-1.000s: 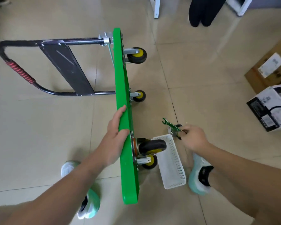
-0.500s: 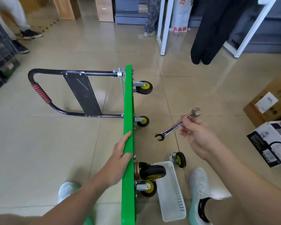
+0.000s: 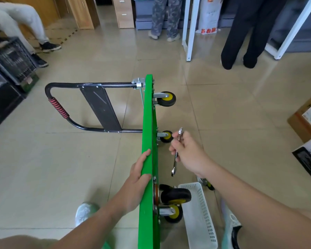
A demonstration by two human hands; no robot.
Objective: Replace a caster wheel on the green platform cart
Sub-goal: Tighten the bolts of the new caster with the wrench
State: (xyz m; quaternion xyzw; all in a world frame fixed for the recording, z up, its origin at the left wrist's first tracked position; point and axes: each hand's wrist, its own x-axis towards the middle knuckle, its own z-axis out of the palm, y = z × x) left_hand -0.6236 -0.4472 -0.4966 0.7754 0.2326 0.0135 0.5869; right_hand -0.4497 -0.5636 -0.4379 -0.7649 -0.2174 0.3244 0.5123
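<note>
The green platform cart [image 3: 148,132] stood tipped up on its long edge on the beige tiled floor [image 3: 61,168], running from near to far, with its underside facing right. The left hand [image 3: 139,174] gripped the cart's upper edge a little nearer than halfway along, fingers wrapped over it.

Over on the right, the right hand [image 3: 188,153] hung just beside the underside, its fingers curled round a slim silver double-ended wrench [image 3: 174,164]. One end of the wrench poked out on the far side of the hand, and the other hung out on the near side, clear of the cart.

That hand sat between two wheels. Just far of it was a small yellow-hubbed black wheel [image 3: 166,136]; whether the thumb touched it, I could not tell. Near of it was a large black caster wheel [image 3: 176,194] bolted to the underside. Below that one was another yellow-hubbed wheel [image 3: 174,213], and a fourth wheel [image 3: 166,98] sat at the far end.

A white perforated plastic basket [image 3: 199,212] lay on the floor just right of the near wheels. A loose small wheel [image 3: 207,184] peeked out behind the right forearm at the basket's far corner. The cart's black tubular handle with a red ribbed grip [image 3: 97,85] stretched out to the left at the far end.
</note>
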